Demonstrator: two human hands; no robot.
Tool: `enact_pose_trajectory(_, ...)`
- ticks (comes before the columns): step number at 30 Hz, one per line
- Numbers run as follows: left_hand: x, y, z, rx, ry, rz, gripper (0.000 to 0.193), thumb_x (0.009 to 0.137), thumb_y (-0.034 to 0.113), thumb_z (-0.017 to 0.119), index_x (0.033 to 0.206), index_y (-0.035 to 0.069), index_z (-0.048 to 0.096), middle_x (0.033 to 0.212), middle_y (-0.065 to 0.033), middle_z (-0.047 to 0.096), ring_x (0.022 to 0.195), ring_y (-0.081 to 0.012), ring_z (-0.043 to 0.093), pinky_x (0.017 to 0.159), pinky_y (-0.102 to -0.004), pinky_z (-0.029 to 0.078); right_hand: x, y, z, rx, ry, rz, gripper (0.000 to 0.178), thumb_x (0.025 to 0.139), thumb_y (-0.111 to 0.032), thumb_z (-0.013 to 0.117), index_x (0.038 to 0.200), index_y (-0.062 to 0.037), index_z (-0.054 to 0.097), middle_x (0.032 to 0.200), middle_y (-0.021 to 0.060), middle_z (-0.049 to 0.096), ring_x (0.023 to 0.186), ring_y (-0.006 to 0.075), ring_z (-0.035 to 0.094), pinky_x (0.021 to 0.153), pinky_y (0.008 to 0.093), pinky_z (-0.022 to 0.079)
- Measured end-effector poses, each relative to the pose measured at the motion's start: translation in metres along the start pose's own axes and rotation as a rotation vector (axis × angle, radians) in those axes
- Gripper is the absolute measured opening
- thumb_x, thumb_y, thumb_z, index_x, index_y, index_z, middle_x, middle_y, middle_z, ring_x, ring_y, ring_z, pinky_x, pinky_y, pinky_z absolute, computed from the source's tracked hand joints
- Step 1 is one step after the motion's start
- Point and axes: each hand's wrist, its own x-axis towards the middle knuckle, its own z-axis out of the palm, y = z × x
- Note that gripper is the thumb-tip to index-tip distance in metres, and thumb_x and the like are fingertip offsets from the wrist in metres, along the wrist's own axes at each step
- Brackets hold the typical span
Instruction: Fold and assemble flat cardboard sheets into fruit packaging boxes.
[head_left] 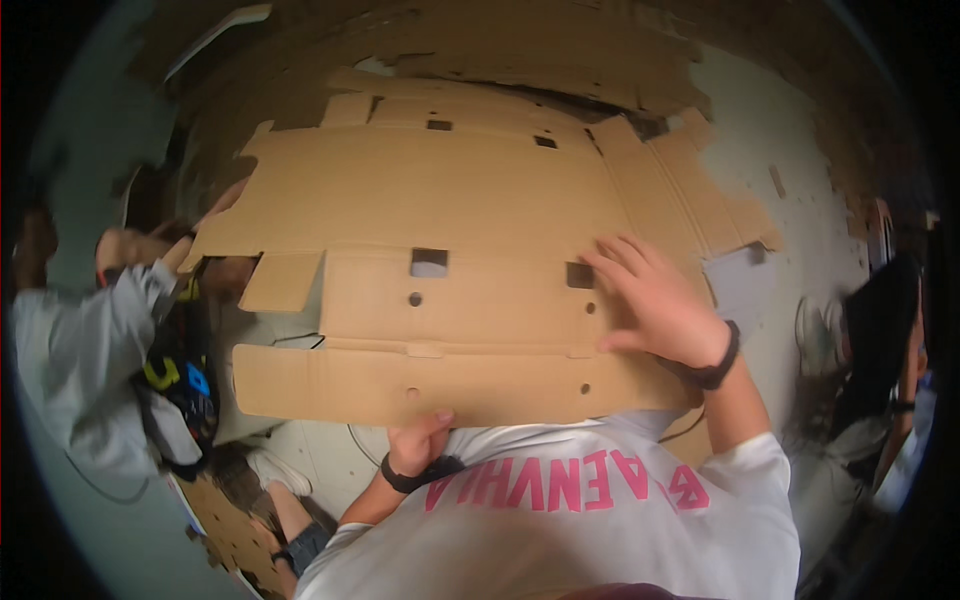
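Note:
A large, flat brown cardboard box blank point(440, 190) spreads out before me, with fold lines, flaps, square cut-outs and small round holes. My left hand point(418, 445) is closed on its near edge, the thumb by the rim and the other fingers partly hidden. Over the right part of the same blank lies my right hand point(660, 305), fingers spread beside a square cut-out, holding nothing. Both wrists wear dark bands. Slits divide the left side of the blank into separate flaps point(283, 282).
On the left, a co-worker in a grey sleeve point(95, 350) has a hand near the blank's left edge. More brown cardboard point(440, 45) lies beyond. Another person in dark clothing point(875, 350) is at the right, past the pale floor point(790, 260).

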Motion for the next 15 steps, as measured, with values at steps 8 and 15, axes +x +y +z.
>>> enact_pose_trajectory(8, -0.045, -0.015, -0.023, 0.119, 0.186, -0.195, 0.033, 0.083, -0.012, 0.058, 0.112, 0.005, 0.053, 0.103, -0.0072, 0.059, 0.096, -0.0213, 0.059, 0.086, -0.0358, 0.048, -0.024, 0.029, 0.085, 0.156, 0.100, -0.156, 0.107, 0.061, -0.032, 0.092, 0.152, -0.0124, 0.039, 0.157, 0.0193, 0.035, 0.145, 0.0418, 0.032, 0.119, 0.0529, 0.028)
enact_pose_trajectory(15, -0.058, -0.006, -0.028, 0.202, 0.270, -0.217, 0.038, 0.088, -0.011, 0.052, 0.122, 0.004, 0.049, 0.110, -0.0123, 0.060, 0.106, -0.0258, 0.059, 0.094, -0.0413, 0.048, -0.026, 0.015, 0.096, 0.204, 0.161, -0.283, 0.104, 0.064, -0.028, 0.090, 0.154, -0.0157, 0.038, 0.161, 0.0142, 0.033, 0.148, 0.0399, 0.028, 0.120, 0.0529, 0.027)
